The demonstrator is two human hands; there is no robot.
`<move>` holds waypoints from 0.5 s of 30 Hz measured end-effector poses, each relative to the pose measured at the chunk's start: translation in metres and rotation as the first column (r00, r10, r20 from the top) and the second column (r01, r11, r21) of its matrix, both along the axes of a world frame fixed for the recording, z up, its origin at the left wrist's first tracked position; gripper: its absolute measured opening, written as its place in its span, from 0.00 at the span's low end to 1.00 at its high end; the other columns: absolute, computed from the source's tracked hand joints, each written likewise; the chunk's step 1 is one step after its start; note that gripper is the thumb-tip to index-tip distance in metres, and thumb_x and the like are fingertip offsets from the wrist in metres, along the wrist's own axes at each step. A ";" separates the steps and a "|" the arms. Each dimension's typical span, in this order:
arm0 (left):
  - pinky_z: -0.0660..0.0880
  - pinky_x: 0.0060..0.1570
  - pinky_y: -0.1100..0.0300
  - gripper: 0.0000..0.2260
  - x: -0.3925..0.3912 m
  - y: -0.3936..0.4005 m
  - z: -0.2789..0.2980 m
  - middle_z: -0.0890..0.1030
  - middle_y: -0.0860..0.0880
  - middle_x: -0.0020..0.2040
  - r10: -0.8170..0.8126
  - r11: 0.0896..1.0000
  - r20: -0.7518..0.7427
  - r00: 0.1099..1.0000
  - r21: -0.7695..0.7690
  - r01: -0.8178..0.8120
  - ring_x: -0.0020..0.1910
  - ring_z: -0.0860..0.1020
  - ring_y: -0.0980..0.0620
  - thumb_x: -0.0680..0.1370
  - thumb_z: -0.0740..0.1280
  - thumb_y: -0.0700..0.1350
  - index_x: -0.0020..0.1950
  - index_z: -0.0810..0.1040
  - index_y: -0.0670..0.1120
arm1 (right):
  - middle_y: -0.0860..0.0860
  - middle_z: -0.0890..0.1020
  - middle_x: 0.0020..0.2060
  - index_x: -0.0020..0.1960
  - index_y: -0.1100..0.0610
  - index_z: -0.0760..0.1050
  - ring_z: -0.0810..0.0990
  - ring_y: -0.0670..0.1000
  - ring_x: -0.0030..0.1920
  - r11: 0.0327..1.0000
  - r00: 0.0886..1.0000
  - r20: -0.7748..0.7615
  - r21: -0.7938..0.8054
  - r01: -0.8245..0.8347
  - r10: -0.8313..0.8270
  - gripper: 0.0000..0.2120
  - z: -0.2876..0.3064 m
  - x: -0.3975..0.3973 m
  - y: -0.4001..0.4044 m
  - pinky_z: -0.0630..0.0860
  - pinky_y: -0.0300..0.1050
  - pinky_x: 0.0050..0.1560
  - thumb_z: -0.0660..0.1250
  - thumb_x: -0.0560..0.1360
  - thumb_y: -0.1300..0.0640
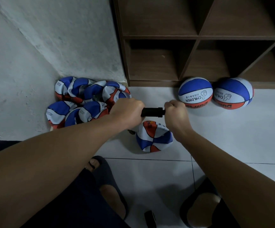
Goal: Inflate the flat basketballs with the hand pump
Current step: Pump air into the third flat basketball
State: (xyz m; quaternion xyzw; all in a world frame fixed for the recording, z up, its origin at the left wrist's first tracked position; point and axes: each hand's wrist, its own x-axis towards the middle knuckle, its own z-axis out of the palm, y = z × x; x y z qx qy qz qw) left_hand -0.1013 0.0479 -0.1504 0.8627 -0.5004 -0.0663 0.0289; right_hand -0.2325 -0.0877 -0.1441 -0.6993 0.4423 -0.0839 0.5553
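A black hand pump lies level between my fists. My left hand grips its left end and my right hand grips the handle at its right end. Just below the pump a crumpled flat basketball in blue, white and orange sits on the floor. The pump's hose and needle are hidden behind my left hand. A heap of several flat basketballs fills the corner on the left. Two round, inflated basketballs stand against the shelf on the right.
A brown wooden cubby shelf stands at the back with open compartments. A rough white wall closes the left side. White floor tiles stretch to the right. My feet in dark slippers are at the bottom, beside a small black object.
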 end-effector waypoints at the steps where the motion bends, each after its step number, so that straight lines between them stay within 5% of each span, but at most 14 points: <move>1: 0.66 0.29 0.57 0.08 0.001 0.001 -0.001 0.74 0.53 0.32 -0.007 1.000 0.001 1.000 -0.002 0.007 0.33 0.79 0.47 0.80 0.67 0.50 0.42 0.77 0.51 | 0.53 0.72 0.33 0.46 0.62 0.75 0.70 0.51 0.32 1.000 1.000 -0.012 0.001 -0.017 0.017 0.12 0.001 -0.001 -0.003 0.67 0.49 0.35 0.58 0.84 0.58; 5: 0.62 0.28 0.58 0.15 0.010 0.010 -0.001 0.73 0.53 0.31 0.014 1.000 0.028 0.999 0.011 -0.015 0.29 0.74 0.51 0.80 0.67 0.51 0.35 0.69 0.53 | 0.54 0.70 0.33 0.49 0.65 0.76 0.69 0.55 0.34 0.999 0.998 -0.042 0.001 0.042 -0.042 0.12 0.004 -0.013 -0.028 0.66 0.51 0.35 0.61 0.81 0.56; 11: 0.68 0.30 0.56 0.14 0.028 0.028 -0.002 0.76 0.52 0.32 0.043 0.995 -0.014 0.999 0.096 -0.042 0.30 0.74 0.52 0.80 0.67 0.53 0.37 0.71 0.53 | 0.49 0.71 0.33 0.43 0.51 0.74 0.68 0.50 0.29 0.990 0.990 -0.086 0.071 0.121 -0.115 0.03 0.008 -0.038 -0.066 0.66 0.42 0.31 0.63 0.76 0.55; 15: 0.65 0.28 0.58 0.14 0.013 0.016 0.004 0.76 0.52 0.31 0.014 0.997 -0.004 1.000 0.082 -0.013 0.28 0.74 0.51 0.80 0.67 0.51 0.35 0.71 0.51 | 0.48 0.71 0.36 0.41 0.48 0.71 0.69 0.48 0.32 0.991 0.992 -0.064 0.074 0.115 -0.111 0.09 -0.004 -0.036 -0.038 0.69 0.43 0.34 0.61 0.80 0.57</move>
